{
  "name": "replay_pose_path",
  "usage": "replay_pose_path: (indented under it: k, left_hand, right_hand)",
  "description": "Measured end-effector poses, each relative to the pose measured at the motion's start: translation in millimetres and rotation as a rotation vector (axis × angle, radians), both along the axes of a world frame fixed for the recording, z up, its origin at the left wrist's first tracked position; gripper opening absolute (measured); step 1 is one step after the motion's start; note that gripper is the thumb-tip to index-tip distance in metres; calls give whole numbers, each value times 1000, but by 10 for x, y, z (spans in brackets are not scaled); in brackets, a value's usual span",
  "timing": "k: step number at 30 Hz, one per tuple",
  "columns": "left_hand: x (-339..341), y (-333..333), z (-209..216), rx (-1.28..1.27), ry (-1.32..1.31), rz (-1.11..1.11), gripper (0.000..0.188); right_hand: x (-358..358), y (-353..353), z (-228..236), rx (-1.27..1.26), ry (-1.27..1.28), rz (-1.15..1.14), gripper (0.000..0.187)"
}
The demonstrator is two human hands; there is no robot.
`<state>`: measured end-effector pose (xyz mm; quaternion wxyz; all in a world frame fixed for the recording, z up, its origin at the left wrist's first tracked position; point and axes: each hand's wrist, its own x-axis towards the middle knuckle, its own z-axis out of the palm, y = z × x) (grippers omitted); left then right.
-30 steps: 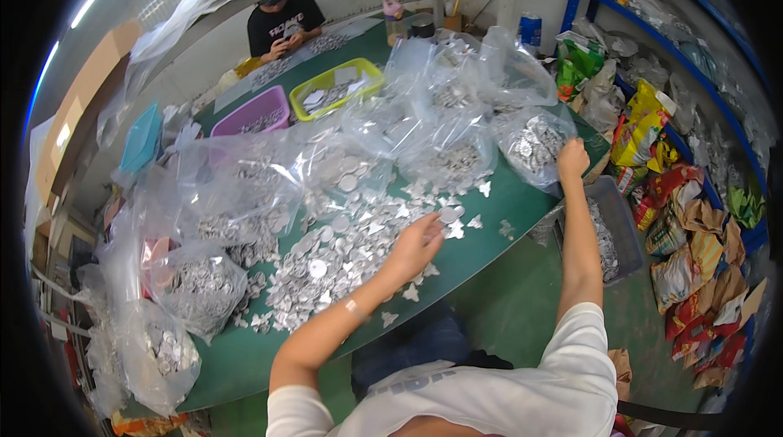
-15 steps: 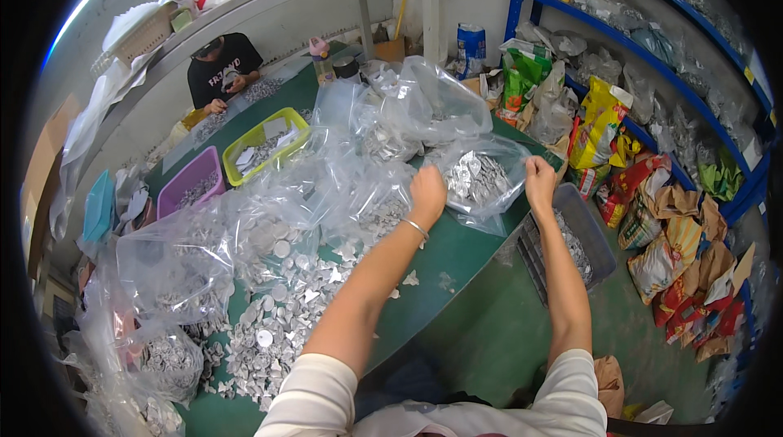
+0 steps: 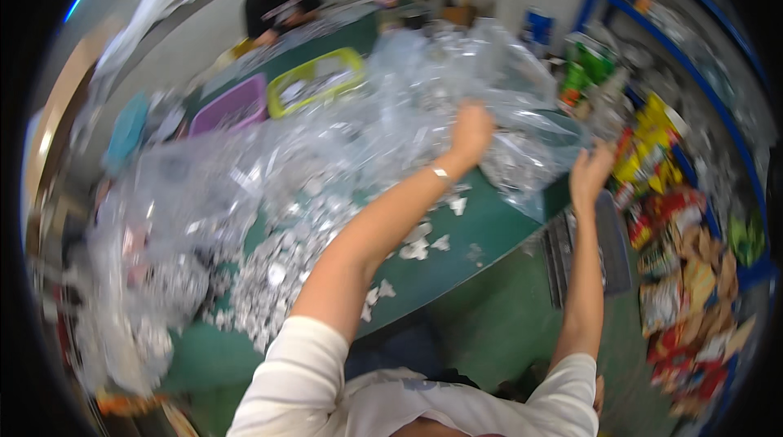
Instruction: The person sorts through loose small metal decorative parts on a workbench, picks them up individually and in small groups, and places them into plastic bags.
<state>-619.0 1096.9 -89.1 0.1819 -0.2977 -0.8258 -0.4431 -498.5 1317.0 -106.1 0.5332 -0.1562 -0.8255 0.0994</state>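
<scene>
While two grips (image 3: 473,135) (image 3: 592,173) clasp one bag (image 3: 519,161), one purple basket (image 3: 218,107) neighbours one yellow basket (image 3: 326,97).

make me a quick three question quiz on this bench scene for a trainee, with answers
1. Which wrist wears the shiny silvery band?
2. True or false: the purple plastic bin stands left of the lime-green plastic bin.
3. Fill in: between the left hand and right hand, a clear plastic ____ contains silvery pieces.

Key:
1. The left wrist.
2. True.
3. bag.
</scene>
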Motion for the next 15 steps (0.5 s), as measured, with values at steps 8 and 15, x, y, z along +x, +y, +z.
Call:
replay_pose_path:
  k: [8, 15]
  left_hand:
    - [1437, -866, 286, 151, 121, -244, 38]
    - [2482, -2853, 54, 131, -117, 136, 38]
  right_hand:
    - [456, -1527, 492, 175, -31, 455, 32]
    - [634, -2971, 376, -85, -318, 1253, 15]
